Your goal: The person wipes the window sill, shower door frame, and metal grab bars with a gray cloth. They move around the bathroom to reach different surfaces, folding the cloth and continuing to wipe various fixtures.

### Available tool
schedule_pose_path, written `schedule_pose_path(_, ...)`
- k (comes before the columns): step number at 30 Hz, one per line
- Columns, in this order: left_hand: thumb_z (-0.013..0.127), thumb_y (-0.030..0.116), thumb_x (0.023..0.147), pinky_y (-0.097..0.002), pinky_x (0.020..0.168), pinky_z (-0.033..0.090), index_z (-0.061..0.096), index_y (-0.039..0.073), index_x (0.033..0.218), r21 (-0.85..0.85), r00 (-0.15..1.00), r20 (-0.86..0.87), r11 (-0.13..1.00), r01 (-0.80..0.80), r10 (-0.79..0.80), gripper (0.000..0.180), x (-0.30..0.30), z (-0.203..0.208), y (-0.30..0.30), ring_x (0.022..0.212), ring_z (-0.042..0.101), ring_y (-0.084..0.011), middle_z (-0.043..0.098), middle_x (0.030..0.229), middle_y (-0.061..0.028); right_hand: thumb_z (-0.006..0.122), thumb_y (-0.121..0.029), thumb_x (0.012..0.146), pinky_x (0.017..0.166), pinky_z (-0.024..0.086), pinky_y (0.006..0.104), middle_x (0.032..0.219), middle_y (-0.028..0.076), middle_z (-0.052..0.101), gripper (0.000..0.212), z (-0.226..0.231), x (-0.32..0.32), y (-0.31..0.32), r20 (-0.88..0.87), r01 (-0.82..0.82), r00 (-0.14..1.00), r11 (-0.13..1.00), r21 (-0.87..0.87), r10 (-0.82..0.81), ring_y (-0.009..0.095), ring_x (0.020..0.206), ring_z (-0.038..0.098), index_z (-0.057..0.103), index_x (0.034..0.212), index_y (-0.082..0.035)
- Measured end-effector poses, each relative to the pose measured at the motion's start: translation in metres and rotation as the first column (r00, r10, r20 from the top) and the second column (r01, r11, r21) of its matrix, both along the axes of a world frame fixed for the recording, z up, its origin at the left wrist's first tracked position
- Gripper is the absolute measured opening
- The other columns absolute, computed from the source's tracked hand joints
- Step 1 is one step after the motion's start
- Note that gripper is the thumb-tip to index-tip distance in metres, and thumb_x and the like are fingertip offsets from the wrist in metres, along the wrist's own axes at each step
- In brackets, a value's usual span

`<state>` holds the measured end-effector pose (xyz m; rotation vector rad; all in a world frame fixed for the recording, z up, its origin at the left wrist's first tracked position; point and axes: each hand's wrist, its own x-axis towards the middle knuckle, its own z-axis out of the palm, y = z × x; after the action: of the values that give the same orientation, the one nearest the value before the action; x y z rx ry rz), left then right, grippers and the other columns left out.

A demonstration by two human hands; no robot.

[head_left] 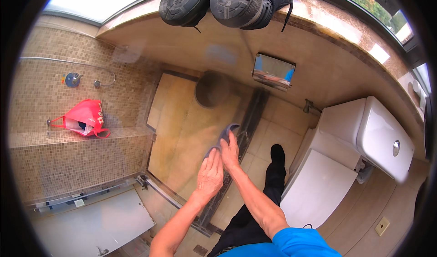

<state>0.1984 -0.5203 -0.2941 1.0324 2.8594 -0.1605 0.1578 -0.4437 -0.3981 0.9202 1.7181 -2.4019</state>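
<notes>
A grey-purple cloth is bunched between my two hands, in front of the shower area and above its dark stone threshold. My right hand is closed on the cloth, whose upper end sticks out past the fingertips. Just beside it, my left hand has its fingers together and fairly straight, holding the cloth's lower left part at the fingertips. Much of the cloth is hidden by the fingers. Whether it presses on a clear glass panel, I cannot tell.
A dark round bin stands on the shower floor. To the right is a white toilet. A red bag hangs on the mosaic wall at left. Black shoes sit on the stone ledge; a metal paper holder is below.
</notes>
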Motion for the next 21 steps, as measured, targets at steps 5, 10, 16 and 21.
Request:
schedule_pose_path(5, 0.057, 0.005, 0.075, -0.0432, 0.107, 0.034, 0.054, -0.014, 0.121, 0.068, 0.998, -0.06, 0.997, 0.02, -0.016, 0.05, -0.053, -0.012, 0.048, 0.135, 0.039, -0.0354, 0.051, 0.133, -0.0244, 0.05, -0.015, 0.092, 0.108, 0.035, 0.0349, 0.14, 0.016, 0.046, 0.048, -0.024, -0.059, 0.053, -0.178, 0.021, 0.984, 0.965, 0.263, 0.028, 0.031, 0.129, 0.045, 0.044, 0.137, 0.0)
schedule_pose_path(10, 0.058, 0.004, 0.071, -0.0394, 0.107, 0.033, 0.053, -0.016, 0.119, 0.08, 0.997, -0.062, 0.995, 0.06, -0.055, 0.052, -0.112, -0.051, 0.091, 0.132, 0.04, -0.0352, 0.051, 0.13, -0.0248, 0.047, -0.016, 0.092, 0.101, 0.037, 0.0352, 0.132, 0.019, 0.05, 0.043, -0.066, -0.115, 0.101, -0.113, -0.018, 0.993, 0.973, 0.232, 0.045, 0.032, 0.121, 0.049, 0.048, 0.132, -0.001)
schedule_pose_path(16, 0.058, 0.0, 0.07, -0.0429, 0.109, 0.031, 0.052, -0.016, 0.12, 0.058, 0.995, 0.067, 0.996, 0.073, -0.077, 0.053, -0.156, -0.111, 0.124, 0.135, 0.036, -0.038, 0.048, 0.134, -0.0264, 0.047, -0.017, 0.09, 0.096, 0.04, 0.0344, 0.121, 0.018, 0.058, 0.039, -0.145, -0.163, 0.127, -0.23, 0.139, 0.97, 0.951, 0.275, -0.076, 0.03, 0.112, 0.053, 0.052, 0.126, -0.002)
schedule_pose_path(21, 0.056, 0.005, 0.073, -0.0419, 0.108, 0.031, 0.056, -0.016, 0.116, -0.007, 0.985, 0.037, 0.985, 0.17, -0.17, 0.047, -0.167, -0.156, 0.132, 0.133, 0.037, -0.0378, 0.05, 0.132, -0.0265, 0.045, -0.02, 0.094, 0.097, 0.041, 0.0326, 0.126, 0.014, 0.055, 0.042, -0.235, -0.166, 0.141, -0.006, 0.01, 1.0, 0.999, -0.053, -0.011, 0.022, 0.11, 0.052, 0.048, 0.133, -0.006)
